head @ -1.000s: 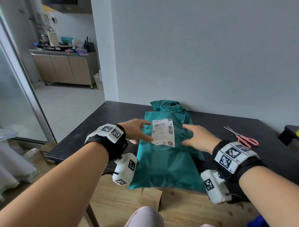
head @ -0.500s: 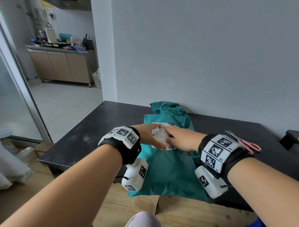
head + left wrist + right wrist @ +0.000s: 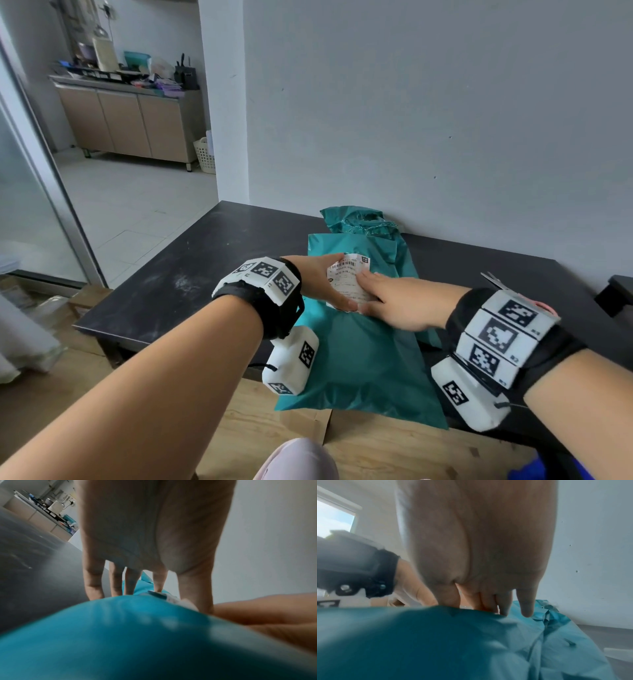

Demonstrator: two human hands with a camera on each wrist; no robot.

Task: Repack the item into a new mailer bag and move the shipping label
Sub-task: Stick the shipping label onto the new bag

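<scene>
White shipping label (image 3: pixel 347 279) lies flat on teal mailer bag (image 3: pixel 359 359) — bag overhangs table edge.

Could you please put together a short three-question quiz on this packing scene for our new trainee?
1. True or false: both hands lie on the shipping label.
2. What does the label lie on? A) the bare table B) the flat teal mailer bag C) the floor
3. Fill in: behind the flat bag, by the wall, lies a second, ______ teal bag.

Key
1. True: the left hand and the right hand press flat on it.
2. B; the bag's near end hangs over the edge of the black table.
3. Crumpled.
</scene>
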